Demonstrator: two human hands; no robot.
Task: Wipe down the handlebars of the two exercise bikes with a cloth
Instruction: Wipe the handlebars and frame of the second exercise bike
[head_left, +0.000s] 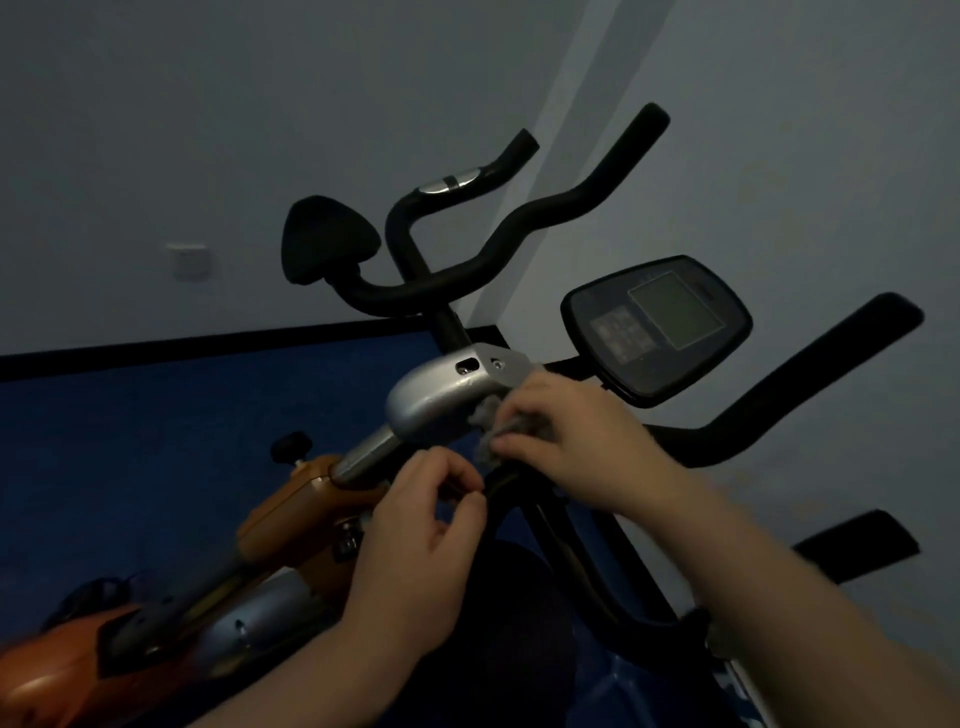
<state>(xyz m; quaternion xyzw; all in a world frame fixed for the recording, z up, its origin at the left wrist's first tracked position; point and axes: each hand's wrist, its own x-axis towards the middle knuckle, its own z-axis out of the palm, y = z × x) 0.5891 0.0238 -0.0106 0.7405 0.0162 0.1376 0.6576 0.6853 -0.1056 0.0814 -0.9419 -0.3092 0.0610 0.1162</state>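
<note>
Both hands are working low at the near bike's handlebar (810, 384), the right hand (566, 441) bunching the grey cloth (493, 431) while the left hand (426, 514) is pinching something I cannot make out, and the loosely held cloth is likely to slip.

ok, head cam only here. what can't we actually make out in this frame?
- Cloth: mostly covered by the right hand; only a grey edge shows.
- Near handlebar: its middle is hidden behind both hands.
- Left hand: fingers curl near a dark bar; dim light hides whether they grip it.
- Console: screen and buttons too dark and blurred to read.
- Orange bike frame: cut off by the bottom-left edge, blurred.
</note>
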